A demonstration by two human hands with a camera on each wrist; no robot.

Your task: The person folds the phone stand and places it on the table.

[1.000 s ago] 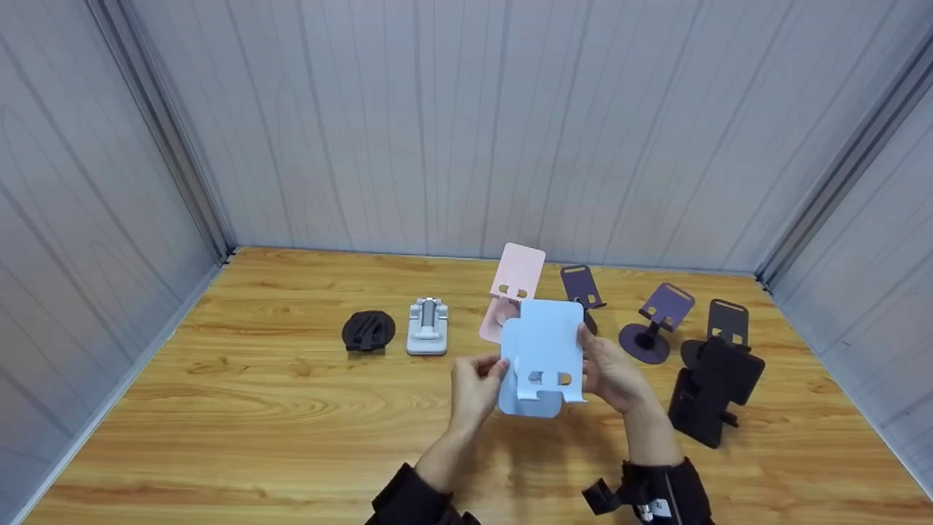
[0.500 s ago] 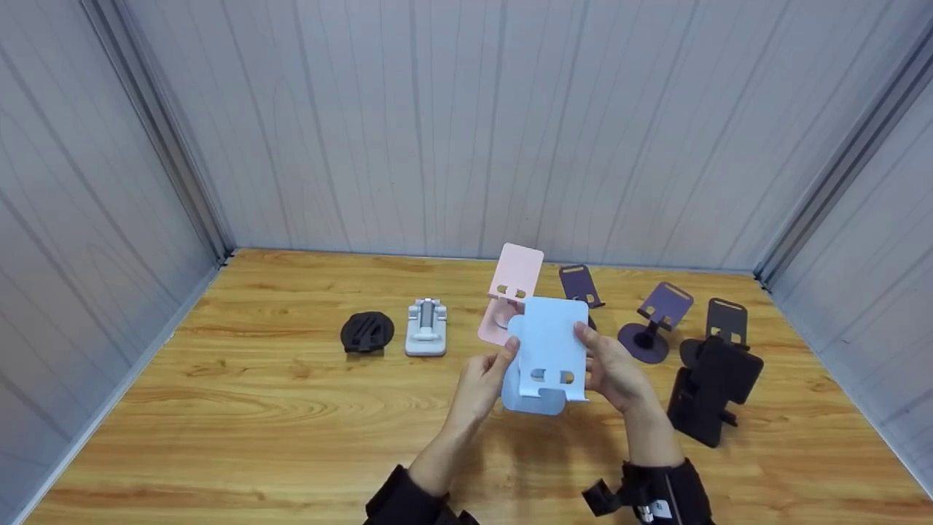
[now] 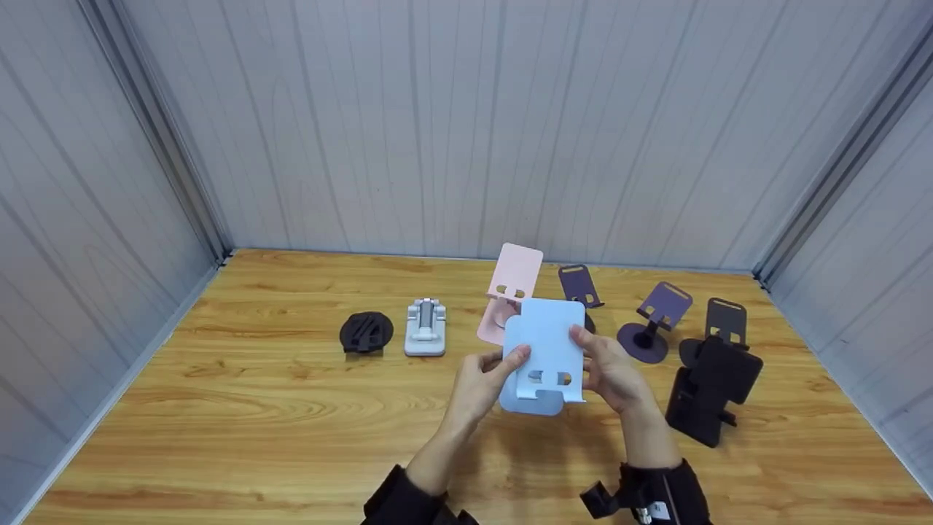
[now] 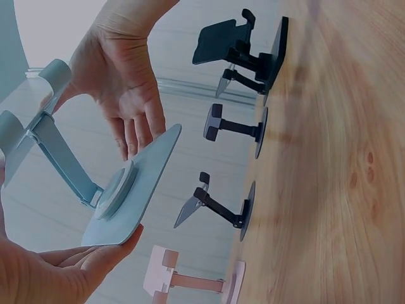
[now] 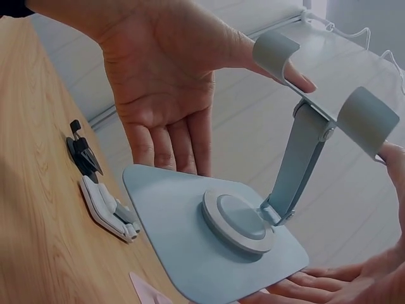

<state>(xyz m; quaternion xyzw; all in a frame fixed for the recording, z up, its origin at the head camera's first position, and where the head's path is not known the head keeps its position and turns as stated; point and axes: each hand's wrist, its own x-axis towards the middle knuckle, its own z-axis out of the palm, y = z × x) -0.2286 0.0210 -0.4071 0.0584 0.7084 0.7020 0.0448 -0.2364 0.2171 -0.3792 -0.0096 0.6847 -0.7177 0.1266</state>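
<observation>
A light blue phone stand [image 3: 548, 335] is held up above the table between both hands. Its cradle plate is raised on a hinged arm over a flat base with a round swivel disc [image 5: 237, 218]. My left hand [image 3: 477, 386] grips it from the left, thumb on the front of the cradle plate and fingers under the base, as the left wrist view shows. From the right, my right hand [image 3: 616, 372] holds it with the thumb on the plate's edge; its other fingers reach behind the base. Just behind stands a pink phone stand [image 3: 516, 270], partly covered by the blue one.
On the wooden table [image 3: 291, 430], a folded black stand [image 3: 367, 332] and a folded white stand [image 3: 426, 328] lie to the left. Purple stands [image 3: 665, 306] and dark stands [image 3: 727, 321] occupy the right, with a large black stand [image 3: 714, 394] nearest. Panel walls surround the table.
My left thumb has shifted from the base's left edge up onto the front of the cradle plate. The blue stand has moved only slightly; my right hand keeps its hold.
</observation>
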